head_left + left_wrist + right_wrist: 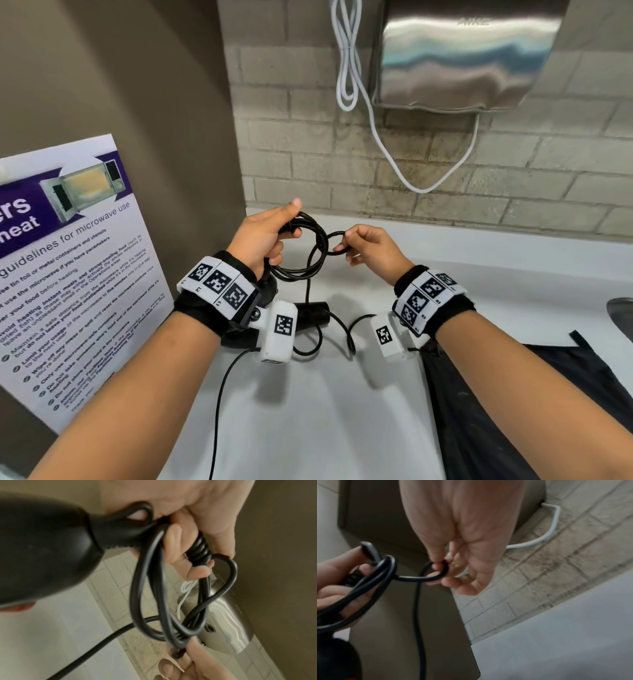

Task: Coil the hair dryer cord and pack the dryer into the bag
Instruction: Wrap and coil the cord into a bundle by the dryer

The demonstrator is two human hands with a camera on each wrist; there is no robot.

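Observation:
My left hand grips several loops of the black cord above the white counter; the loops hang from its curled fingers. My right hand pinches a small fresh loop beside that bundle. The black hair dryer sits below my left wrist, partly hidden, and it shows large and blurred in the left wrist view. The rest of the cord snakes loosely over the counter. A black bag lies flat at the right.
A steel hand dryer with a white cable hangs on the tiled wall ahead. A microwave poster leans against the brown side wall at the left. A sink rim shows at the far right.

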